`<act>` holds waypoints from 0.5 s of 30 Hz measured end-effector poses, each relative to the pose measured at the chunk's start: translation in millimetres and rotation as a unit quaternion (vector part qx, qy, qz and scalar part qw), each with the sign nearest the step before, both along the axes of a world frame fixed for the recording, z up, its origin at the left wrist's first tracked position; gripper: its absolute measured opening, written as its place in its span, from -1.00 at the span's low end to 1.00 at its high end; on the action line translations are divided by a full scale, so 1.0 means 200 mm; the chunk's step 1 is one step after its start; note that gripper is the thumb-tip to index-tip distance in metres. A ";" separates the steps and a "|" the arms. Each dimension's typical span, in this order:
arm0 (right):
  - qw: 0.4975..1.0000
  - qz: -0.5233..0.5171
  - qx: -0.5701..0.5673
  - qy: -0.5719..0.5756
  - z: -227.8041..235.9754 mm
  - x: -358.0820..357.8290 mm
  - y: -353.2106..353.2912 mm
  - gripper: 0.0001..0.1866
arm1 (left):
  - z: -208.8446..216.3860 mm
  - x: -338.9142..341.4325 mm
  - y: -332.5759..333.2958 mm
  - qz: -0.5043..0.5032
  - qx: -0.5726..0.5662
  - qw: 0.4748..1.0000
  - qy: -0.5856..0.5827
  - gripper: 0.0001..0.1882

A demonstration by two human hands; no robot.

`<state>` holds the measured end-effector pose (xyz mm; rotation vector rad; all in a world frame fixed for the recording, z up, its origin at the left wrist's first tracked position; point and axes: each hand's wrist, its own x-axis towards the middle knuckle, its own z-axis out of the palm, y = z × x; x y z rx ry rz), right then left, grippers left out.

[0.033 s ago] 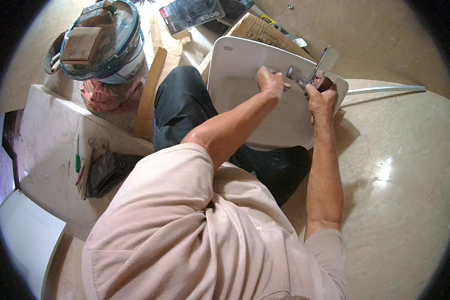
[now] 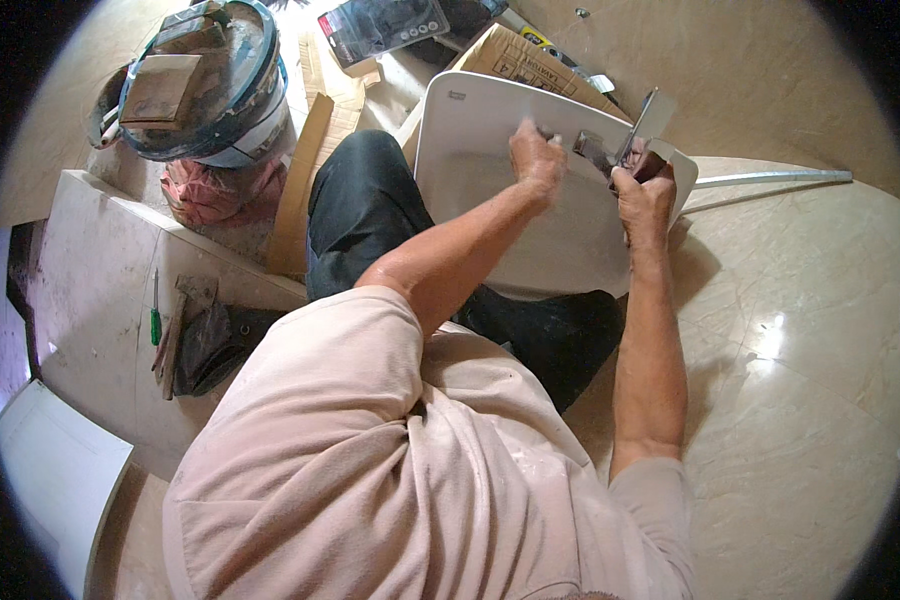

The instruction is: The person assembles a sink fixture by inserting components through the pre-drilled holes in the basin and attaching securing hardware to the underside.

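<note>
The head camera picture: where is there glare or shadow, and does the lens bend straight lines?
Head view: a bright glare spot lies on the polished floor to the right; a soft shadow falls right of the right hand and its forearm; the white seat is evenly lit; the left hand is slightly soft; the metal rod curves near the dark round rim, which shows fisheye distortion.

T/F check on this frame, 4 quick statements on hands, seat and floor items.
1. Both hands are at the far end of the white toilet seat. True: left hand, right hand.
2. The right hand is by a metal hinge piece. True.
3. The green screwdriver is in the left hand. False: it lies on the pale slab.
4. The bucket stands right of the seat. False: left.
</note>
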<state>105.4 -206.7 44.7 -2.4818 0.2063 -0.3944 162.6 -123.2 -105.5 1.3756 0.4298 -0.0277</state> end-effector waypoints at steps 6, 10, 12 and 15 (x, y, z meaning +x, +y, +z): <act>0.996 0.009 -0.058 0.071 0.01 0.09 -0.01 -0.58 | 0.04 0.12 0.20 -0.074 0.465 0.836 -0.283 -0.16; 0.991 -0.015 -0.084 0.107 -0.02 0.12 -0.06 -0.54 | 0.04 0.09 0.16 -0.178 0.510 0.802 -0.256 0.08; 0.991 -0.011 -0.087 0.101 -0.02 0.12 -0.06 -0.54 | 0.03 0.09 0.15 -0.175 0.530 0.792 -0.247 0.09; 0.994 0.020 -0.076 0.072 -0.03 0.12 -0.05 -0.54 | 0.03 0.14 0.13 -0.155 0.556 0.784 -0.227 0.07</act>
